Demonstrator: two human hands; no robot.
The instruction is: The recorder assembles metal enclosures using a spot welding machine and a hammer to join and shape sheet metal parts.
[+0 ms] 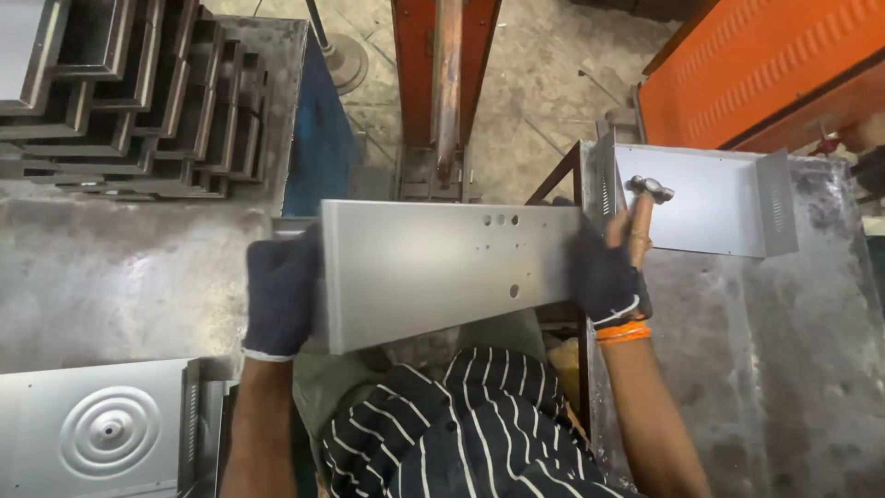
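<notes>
From the head camera, both gloved hands hold a flat grey metal panel [433, 272] up in front of the striped shirt [470, 433]. The left hand [279, 293] wraps its fingers around the panel's left edge. The right hand [604, 277] grips the right edge and a hammer [643, 214] too. With two things in one hand, the hammer could slip out, or the panel could tip and drop. Another bent metal piece [705, 201] lies on the table [784, 369] at the far right.

A metal workshop, this: stacked steel trays [138, 92] on a scuffed steel bench [111, 267], an orange press [442, 83] on bare concrete floor [544, 92], punched panels [710, 198] lying about.
</notes>
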